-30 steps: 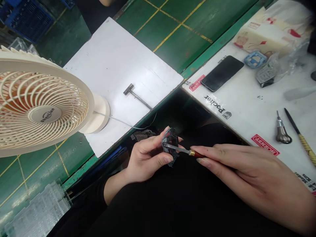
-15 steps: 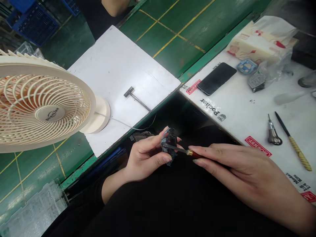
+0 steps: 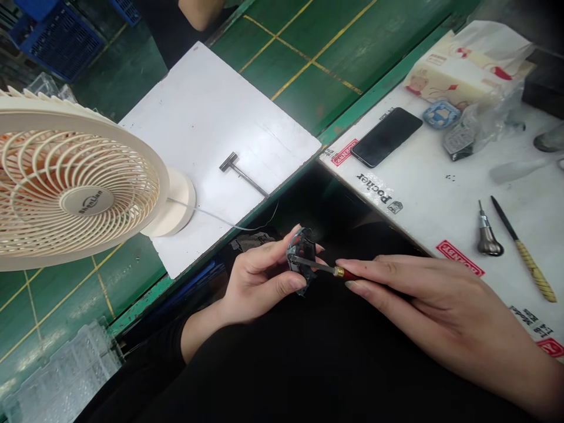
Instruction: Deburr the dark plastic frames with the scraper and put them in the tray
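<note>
My left hand (image 3: 259, 276) is closed on a small dark part (image 3: 296, 249) with a curved, openwork shape, pinched between thumb and fingers above my lap. My right hand (image 3: 423, 299) grips a flat-bladed hand tool (image 3: 351, 275) by its reddish-brown handle with a brass collar. The thin metal blade reaches across the part, its tip against the part's left side; whether it is a scraper or a file I cannot tell. Part of the handle disappears under my right palm, and my left fingers partly cover the dark part.
On the right worktable lie a black phone (image 3: 388, 136), a short metal-handled tool (image 3: 488, 235), a yellow-wrapped tool (image 3: 526, 252), a tissue box (image 3: 434, 61) and plastic bags. A fan (image 3: 174, 202) and a T-shaped metal tool (image 3: 247, 176) stand on the white board (image 3: 189, 111). Another person's arm shows at the top.
Both hands keep the same grip on the part and the tool, with the blade almost in the same place. The view has shifted very slightly.
</note>
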The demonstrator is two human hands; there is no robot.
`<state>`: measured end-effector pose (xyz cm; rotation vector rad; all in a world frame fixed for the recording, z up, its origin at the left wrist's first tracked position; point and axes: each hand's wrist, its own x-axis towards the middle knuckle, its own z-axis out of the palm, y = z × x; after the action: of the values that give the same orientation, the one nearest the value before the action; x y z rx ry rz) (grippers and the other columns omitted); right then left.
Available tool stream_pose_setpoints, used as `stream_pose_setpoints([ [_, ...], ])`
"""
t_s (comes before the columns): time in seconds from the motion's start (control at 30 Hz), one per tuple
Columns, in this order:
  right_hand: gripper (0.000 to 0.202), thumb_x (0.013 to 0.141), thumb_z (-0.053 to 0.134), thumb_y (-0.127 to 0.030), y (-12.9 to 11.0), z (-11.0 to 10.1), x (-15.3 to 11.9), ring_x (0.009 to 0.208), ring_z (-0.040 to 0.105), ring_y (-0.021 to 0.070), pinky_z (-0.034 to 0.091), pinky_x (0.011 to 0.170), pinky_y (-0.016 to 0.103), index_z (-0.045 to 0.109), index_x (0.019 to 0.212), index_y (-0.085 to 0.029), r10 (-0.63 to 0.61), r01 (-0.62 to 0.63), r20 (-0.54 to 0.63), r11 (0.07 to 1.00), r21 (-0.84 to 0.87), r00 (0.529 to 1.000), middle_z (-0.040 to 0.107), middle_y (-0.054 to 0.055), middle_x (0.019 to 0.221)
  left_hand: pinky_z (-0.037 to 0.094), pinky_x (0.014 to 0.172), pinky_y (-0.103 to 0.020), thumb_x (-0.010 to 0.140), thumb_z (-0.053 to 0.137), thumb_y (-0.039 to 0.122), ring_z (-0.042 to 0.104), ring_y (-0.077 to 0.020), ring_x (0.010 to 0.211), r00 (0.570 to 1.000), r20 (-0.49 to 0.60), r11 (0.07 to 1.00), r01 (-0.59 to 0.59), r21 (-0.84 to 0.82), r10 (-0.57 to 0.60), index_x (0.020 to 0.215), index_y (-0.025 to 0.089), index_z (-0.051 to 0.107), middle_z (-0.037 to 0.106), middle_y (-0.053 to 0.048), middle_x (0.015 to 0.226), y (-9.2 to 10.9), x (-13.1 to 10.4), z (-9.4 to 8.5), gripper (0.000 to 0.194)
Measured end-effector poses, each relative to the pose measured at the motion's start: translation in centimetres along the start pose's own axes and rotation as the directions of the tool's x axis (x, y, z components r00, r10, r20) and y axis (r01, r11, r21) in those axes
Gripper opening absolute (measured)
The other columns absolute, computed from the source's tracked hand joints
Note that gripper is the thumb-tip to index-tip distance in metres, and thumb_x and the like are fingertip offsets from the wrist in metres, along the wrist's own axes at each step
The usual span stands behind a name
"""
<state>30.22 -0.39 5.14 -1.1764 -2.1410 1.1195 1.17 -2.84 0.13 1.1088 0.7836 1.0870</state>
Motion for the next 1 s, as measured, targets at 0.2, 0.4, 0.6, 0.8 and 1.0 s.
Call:
stream_pose_setpoints([
  [0.2,0.029,0.121,0.068,-0.03,-0.1,0.0,0.1,0.087,0.089,0.0225,0.068,0.068,0.031,0.089,0.14,-0.03,0.005,-0.005,0.009,1.0,0.005,1.0,0.093,0.003,0.111,0.07,0.116,-0.045,0.107,0.09,0.02,0.089,-0.0316,0.129,1.0,0.013,1.0,-0.009,0.0,0.009,0.171,0.035,0.071,0.087,-0.013,0.149,-0.3,-0.1,-0.2,0.068],
  [0.4,0.03,0.12,0.069,-0.029,0.0,0.0,-0.1,0.086,0.089,0.0232,0.069,0.068,0.031,0.09,0.14,-0.032,0.017,-0.018,0.01,1.0,0.023,1.0,0.092,0.003,0.109,0.071,0.113,-0.047,0.107,0.09,0.021,0.089,-0.0336,0.128,1.0,0.015,1.0,-0.008,-0.009,0.008,0.172,0.036,0.07,0.087,-0.015,0.15,-0.4,-0.2,-0.3,0.069],
  [0.6,0.027,0.118,0.072,-0.028,0.2,0.1,0.2,0.086,0.088,0.0215,0.07,0.072,0.028,0.091,0.137,-0.032,0.014,-0.014,-0.001,0.999,0.048,1.0,0.092,0.002,0.108,0.071,0.113,-0.047,0.106,0.092,0.024,0.09,-0.0313,0.123,1.0,-0.019,1.0,0.015,-0.023,-0.015,0.172,0.036,0.07,0.087,-0.015,0.15,-0.8,-0.4,-0.3,0.07],
  [0.8,0.025,0.119,0.072,-0.037,-0.1,-0.3,1.1,0.107,0.093,0.025,0.077,0.091,0.03,0.092,0.132,-0.032,0.067,-0.069,0.035,0.995,0.072,0.997,0.094,0.001,0.127,0.071,0.114,-0.049,0.108,0.089,0.026,0.089,-0.0322,0.127,0.998,-0.041,0.989,-0.044,-0.144,0.039,0.171,0.035,0.071,0.085,-0.016,0.154,-2.0,-0.4,-0.4,0.066],
  [1.0,0.023,0.119,0.071,-0.036,0.0,-0.3,1.0,0.101,0.093,0.0228,0.077,0.09,0.029,0.09,0.131,-0.038,0.021,-0.019,-0.052,0.999,0.047,0.998,0.094,-0.003,0.123,0.073,0.109,-0.056,0.106,0.09,0.038,0.089,-0.033,0.118,0.98,-0.167,0.986,-0.125,-0.112,0.106,0.172,0.036,0.069,0.086,-0.018,0.147,-1.9,-0.1,-0.3,0.07],
])
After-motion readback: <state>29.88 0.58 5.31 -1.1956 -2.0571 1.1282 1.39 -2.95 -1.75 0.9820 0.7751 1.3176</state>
